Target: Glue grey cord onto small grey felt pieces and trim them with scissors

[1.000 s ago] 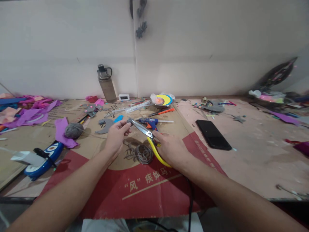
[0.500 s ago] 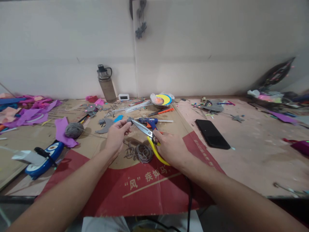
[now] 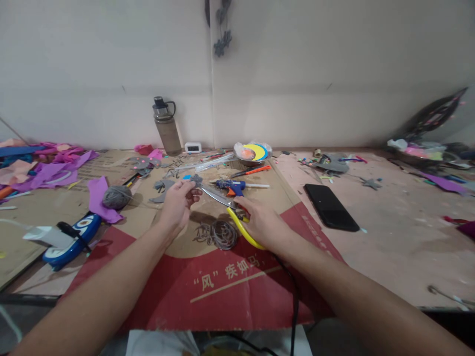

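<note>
Between its thumb and fingers, my left hand point(image 3: 180, 202) pinches a small grey flower-shaped piece point(image 3: 196, 181). My right hand point(image 3: 261, 221) is wrapped round the yellow handles of a pair of scissors point(image 3: 218, 197), whose blades point up and left, with the tip close to the grey piece. Below the blades a coil of grey yarn point(image 3: 224, 234) lies on the cardboard. Just behind the scissors is a blue glue gun point(image 3: 232, 186) with a white stick. A grey crescent shape point(image 3: 159, 192) lies left of my left hand, partly hidden by it.
A black phone point(image 3: 330, 207) lies on the right. Orange-handled scissors point(image 3: 256, 170) and a bowl point(image 3: 256, 159) stand further back. To the left are a grey yarn ball point(image 3: 117, 197), a blue power strip point(image 3: 76, 242) and purple felt point(image 3: 100, 200). A bottle point(image 3: 167, 127) stands by the wall.
The grey piece now shows more openly above my left fingertips, which have shifted slightly left relative to the scissors. The whole view has moved a little.
</note>
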`<action>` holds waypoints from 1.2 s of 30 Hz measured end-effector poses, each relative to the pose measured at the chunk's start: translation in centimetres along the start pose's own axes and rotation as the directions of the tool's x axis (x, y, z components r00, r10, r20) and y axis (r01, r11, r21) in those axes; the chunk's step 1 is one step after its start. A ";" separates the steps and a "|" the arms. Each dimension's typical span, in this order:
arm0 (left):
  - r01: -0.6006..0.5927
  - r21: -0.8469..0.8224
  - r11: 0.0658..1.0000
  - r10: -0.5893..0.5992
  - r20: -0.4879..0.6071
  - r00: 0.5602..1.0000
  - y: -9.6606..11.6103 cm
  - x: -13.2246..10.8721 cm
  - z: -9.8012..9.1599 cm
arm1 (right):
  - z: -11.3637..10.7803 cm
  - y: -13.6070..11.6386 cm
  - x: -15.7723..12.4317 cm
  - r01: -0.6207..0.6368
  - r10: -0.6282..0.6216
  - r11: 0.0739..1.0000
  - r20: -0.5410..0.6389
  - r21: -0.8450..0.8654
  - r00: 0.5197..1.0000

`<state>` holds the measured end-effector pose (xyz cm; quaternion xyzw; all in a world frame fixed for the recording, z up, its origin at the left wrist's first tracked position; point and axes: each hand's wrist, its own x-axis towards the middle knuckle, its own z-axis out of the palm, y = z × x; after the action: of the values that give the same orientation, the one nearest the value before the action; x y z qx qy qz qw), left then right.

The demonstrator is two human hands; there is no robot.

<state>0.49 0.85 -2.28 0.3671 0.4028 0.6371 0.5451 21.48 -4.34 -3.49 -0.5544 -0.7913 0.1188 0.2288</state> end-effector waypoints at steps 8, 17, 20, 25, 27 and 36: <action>-0.043 0.024 0.999 0.042 0.027 0.999 0.1 0.1 -0.2 | 0.4 0.7 0.4 0.000 0.001 1.000 -0.061 0.017 0.998; 0.008 0.052 0.999 -0.012 0.076 0.997 0.2 -0.2 0.0 | -0.2 0.4 0.3 -0.018 0.006 0.990 -0.086 -0.139 0.996; 0.022 0.040 0.999 -0.024 0.048 0.999 0.3 0.0 0.0 | -0.3 0.2 0.1 0.007 -0.020 0.987 -0.077 -0.163 0.997; 0.027 0.099 0.995 -0.031 0.030 0.999 0.5 0.1 0.0 | -0.4 0.3 0.1 0.007 -0.015 0.995 -0.083 -0.101 0.996; 0.027 0.134 0.991 -0.031 0.025 0.999 0.5 0.2 -0.1 | -0.4 0.3 0.2 -0.007 -0.001 0.995 -0.079 -0.102 0.997; 0.034 0.135 0.990 -0.045 0.080 0.996 0.4 0.1 -0.3 | -0.6 0.0 0.0 -0.020 0.002 0.956 -0.061 -0.292 0.998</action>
<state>0.04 0.89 -2.07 0.4208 0.4289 0.5818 0.5481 21.79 -4.35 -3.01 -0.5900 -0.7898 -0.0150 0.1672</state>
